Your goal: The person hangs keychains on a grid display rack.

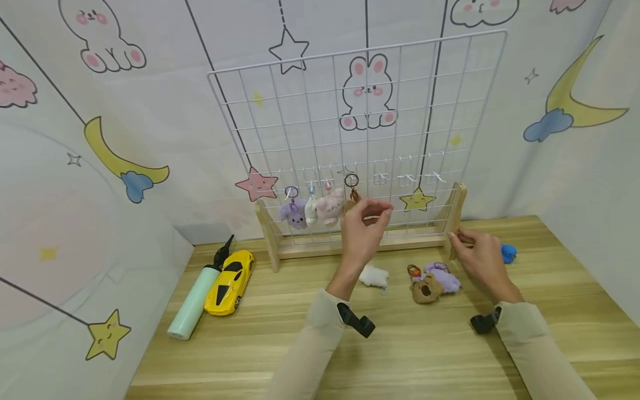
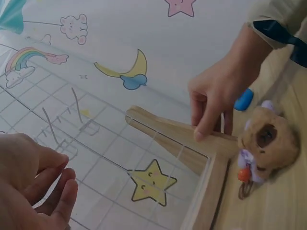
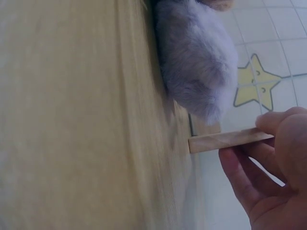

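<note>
A white wire grid rack [image 1: 361, 150] stands in a wooden base. From its hooks hang plush keychains: a purple one [image 1: 294, 214], a white one [image 1: 311, 212], a pink one [image 1: 330, 208] and a brown one on a dark ring [image 1: 351, 180], partly behind my left hand [image 1: 367, 225]. That hand is held before the grid with loosely curved fingers; nothing shows between them. My right hand [image 1: 482, 258] pinches the rack's right wooden post [image 3: 225, 140] between thumb and fingers. Beside that post lie a brown plush keychain [image 1: 426, 289] and a purple one [image 1: 445, 279].
A white plush [image 1: 374, 276] lies on the wooden table below my left hand. Empty hooks [image 1: 406, 179] line the grid's right half. At the left are a yellow toy car [image 1: 231, 283] and a mint-green pump [image 1: 194, 304]. A blue object [image 1: 509, 253] sits beyond my right hand.
</note>
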The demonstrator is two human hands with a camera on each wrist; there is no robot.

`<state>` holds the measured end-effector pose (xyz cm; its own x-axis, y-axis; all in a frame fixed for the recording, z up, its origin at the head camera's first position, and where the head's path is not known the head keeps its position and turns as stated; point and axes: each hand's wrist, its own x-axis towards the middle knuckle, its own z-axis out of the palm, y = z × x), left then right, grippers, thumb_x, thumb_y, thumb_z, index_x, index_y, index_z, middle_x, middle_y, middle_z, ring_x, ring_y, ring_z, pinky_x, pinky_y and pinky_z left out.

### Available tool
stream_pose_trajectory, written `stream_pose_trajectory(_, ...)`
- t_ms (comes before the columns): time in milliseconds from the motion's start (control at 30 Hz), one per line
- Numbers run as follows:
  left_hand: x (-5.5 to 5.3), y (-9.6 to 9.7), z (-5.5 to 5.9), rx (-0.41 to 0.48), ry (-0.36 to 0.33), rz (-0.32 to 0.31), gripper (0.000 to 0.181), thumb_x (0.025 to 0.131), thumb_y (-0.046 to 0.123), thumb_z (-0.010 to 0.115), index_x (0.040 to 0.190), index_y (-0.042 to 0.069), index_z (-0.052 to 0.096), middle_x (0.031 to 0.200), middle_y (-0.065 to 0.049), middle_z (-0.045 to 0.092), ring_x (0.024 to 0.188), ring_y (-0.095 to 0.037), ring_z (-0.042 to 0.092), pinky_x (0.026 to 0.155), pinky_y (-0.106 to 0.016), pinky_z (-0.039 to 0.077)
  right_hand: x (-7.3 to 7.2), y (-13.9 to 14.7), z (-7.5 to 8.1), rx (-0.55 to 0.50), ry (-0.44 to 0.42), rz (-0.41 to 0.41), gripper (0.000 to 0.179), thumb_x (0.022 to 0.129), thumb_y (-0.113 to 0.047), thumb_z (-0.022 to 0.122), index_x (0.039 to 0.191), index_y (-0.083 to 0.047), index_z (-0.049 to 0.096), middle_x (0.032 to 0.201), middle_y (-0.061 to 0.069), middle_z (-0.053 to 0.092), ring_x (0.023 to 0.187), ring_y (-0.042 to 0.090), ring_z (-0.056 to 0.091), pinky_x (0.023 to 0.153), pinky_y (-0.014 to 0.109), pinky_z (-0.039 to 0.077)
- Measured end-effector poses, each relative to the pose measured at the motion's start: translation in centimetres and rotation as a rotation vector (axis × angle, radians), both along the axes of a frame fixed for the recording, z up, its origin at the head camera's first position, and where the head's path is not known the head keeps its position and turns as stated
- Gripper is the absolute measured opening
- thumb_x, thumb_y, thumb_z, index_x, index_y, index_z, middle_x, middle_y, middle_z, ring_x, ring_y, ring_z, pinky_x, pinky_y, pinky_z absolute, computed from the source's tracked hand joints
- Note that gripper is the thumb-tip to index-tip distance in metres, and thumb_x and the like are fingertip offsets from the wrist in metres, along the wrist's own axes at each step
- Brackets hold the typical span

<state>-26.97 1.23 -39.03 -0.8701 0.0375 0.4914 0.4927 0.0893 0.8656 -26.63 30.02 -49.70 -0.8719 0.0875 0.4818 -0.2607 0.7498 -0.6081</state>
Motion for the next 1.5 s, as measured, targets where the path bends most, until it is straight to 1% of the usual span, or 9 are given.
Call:
stream_pose_trajectory(167, 0.5, -1.6, -2.8, -0.220, -0.073, -0.113, 0.010, 0.103, 0.007, 0.074, 0.111, 0.004, 0.080, 0.109, -0.013, 0.082, 0.102, -0.026, 0.080, 0.087, -0.027, 0.064, -0.1, -0.1, 0.2, 0.004, -0.003, 0.011, 0.038, 0.108, -0.026, 0.069, 0.129, 0.004, 0.076, 0.114, 0.026, 0.078, 0.100, 0.047, 0.079, 0.081, 0.062, 0.061)
stream_pose_trajectory(367, 1.0, -3.4, -6.2, -0.620, -0.104, -0.325, 0.014, 0.105, 0.012, 0.072, 0.116, 0.006, 0.080, 0.114, -0.007, 0.082, 0.108, -0.022, 0.077, 0.097, -0.033, 0.062, 0.0, -0.2, 0.4, -0.011, -0.030, -0.008, 0.042, 0.108, -0.028, 0.069, 0.132, 0.006, 0.074, 0.115, 0.026, 0.078, 0.101, 0.046, 0.079, 0.082, 0.060, 0.061)
stream_pose_trajectory(600, 1.4, -4.4, -8.3, -1.039, 0.091, -0.410, 0.032, 0.096, -0.002, 0.072, 0.119, 0.018, 0.081, 0.126, 0.003, 0.079, 0.128, -0.017, 0.069, 0.113, -0.030, 0.053, 0.3, -0.1, 0.5, -0.012, -0.034, -0.015, 0.041, 0.107, -0.027, 0.070, 0.131, 0.006, 0.075, 0.114, 0.028, 0.078, 0.100, 0.046, 0.079, 0.081, 0.060, 0.061)
stream_pose_trajectory(667, 1.4, -4.4, -8.6, -1.066, 0.134, -0.398, 0.039, 0.092, -0.008, 0.069, 0.120, 0.017, 0.081, 0.128, 0.002, 0.078, 0.131, -0.018, 0.068, 0.115, -0.032, 0.052, 0.3, -0.1, 0.4, -0.013, -0.034, -0.017, 0.040, 0.107, -0.028, 0.070, 0.130, 0.005, 0.076, 0.114, 0.027, 0.078, 0.101, 0.046, 0.079, 0.079, 0.052, 0.064)
stream_pose_trajectory(800, 1.5, -4.2, -9.2, -1.086, 0.170, -0.341, 0.039, 0.093, -0.008, 0.067, 0.119, 0.018, 0.081, 0.125, 0.002, 0.078, 0.126, -0.018, 0.069, 0.112, -0.032, 0.055, 0.3, 0.0, 0.3, -0.013, -0.039, -0.014, 0.039, 0.107, -0.029, 0.070, 0.129, 0.002, 0.077, 0.114, 0.025, 0.079, 0.102, 0.044, 0.079, 0.073, 0.012, 0.057)
stream_pose_trajectory(900, 1.5, -3.9, -9.4, -1.121, 0.194, -0.292, 0.033, 0.097, -0.004, 0.069, 0.118, 0.018, 0.081, 0.121, 0.003, 0.076, 0.121, -0.017, 0.069, 0.107, -0.031, 0.056, 0.2, 0.0, 0.3, -0.012, -0.042, -0.014, 0.039, 0.107, -0.030, 0.071, 0.129, 0.002, 0.077, 0.114, 0.024, 0.079, 0.104, 0.044, 0.078, 0.074, 0.007, 0.050)
stream_pose_trajectory(1000, 1.5, -3.7, -9.5, -1.160, 0.204, -0.261, 0.025, 0.100, 0.002, 0.072, 0.117, 0.019, 0.082, 0.119, 0.002, 0.074, 0.117, -0.017, 0.069, 0.104, -0.029, 0.057, 0.2, -0.1, 0.4, -0.013, -0.042, -0.015, 0.040, 0.107, -0.029, 0.070, 0.130, 0.003, 0.076, 0.115, 0.025, 0.079, 0.104, 0.045, 0.078, 0.078, 0.035, 0.064)
stream_pose_trajectory(1133, 1.4, -3.9, -9.5, -1.146, 0.168, -0.252, 0.013, 0.102, 0.014, 0.077, 0.112, 0.018, 0.084, 0.114, 0.000, 0.074, 0.109, -0.015, 0.069, 0.095, -0.026, 0.059, 0.2, -0.2, 0.4, -0.016, -0.043, -0.015, 0.041, 0.107, -0.029, 0.070, 0.131, 0.004, 0.075, 0.115, 0.025, 0.078, 0.104, 0.046, 0.078, 0.085, 0.062, 0.061)
stream_pose_trajectory(1500, 0.5, -4.4, -9.3, -0.879, 0.064, -0.256, 0.013, 0.102, 0.028, 0.078, 0.104, 0.019, 0.087, 0.101, 0.004, 0.079, 0.093, -0.008, 0.067, 0.084, -0.021, 0.056, 0.2, -0.1, 0.3, -0.027, -0.069, -0.017, 0.046, 0.108, -0.033, 0.068, 0.133, 0.005, 0.073, 0.118, 0.026, 0.077, 0.109, 0.046, 0.076, 0.086, 0.062, 0.061)
